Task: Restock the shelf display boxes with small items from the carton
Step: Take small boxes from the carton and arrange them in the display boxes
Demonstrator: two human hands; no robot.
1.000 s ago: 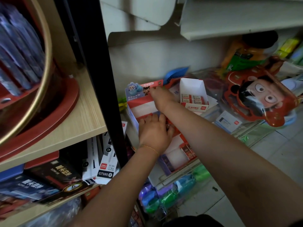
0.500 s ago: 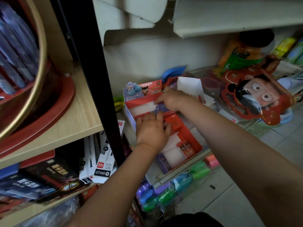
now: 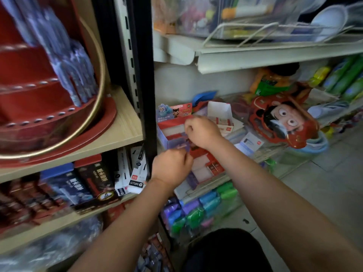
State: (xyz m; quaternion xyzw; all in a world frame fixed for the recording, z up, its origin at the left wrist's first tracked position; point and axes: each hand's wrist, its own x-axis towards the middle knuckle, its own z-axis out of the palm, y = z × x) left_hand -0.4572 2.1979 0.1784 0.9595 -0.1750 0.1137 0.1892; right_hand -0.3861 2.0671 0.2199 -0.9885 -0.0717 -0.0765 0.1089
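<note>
Since the earlier frames my view has tipped upward, bringing an upper white metal shelf (image 3: 275,54) with a wire rack into sight, and both hands have drawn back from the rear of the red-and-white tiered cardboard display box (image 3: 198,163) to hover over its middle tiers. The left hand (image 3: 171,165) is curled, thumb against fingertips as if pinching a small item, though I cannot make out what, if anything, it holds. The right hand (image 3: 202,132) is likewise clenched above the upper tier, its contents hidden by the knuckles. The open white cardboard carton (image 3: 220,116) holding small red-labelled packs sits just behind and to the right of the right hand, on the same low shelf.

Risks, as I judge them: a small item could slip from either pinch and fall past the front lip onto the coloured plastic rolls (image 3: 196,209) below. A forearm sweep could nudge the light display box forward off the shelf, or tip the carton.

Room: the black steel upright (image 3: 143,95) bounds the left closely, beside the left hand. The red cartoon-face mask (image 3: 284,122) crowds the right. Overhead, the upper shelf edge limits lift. Free passage lies toward me.
</note>
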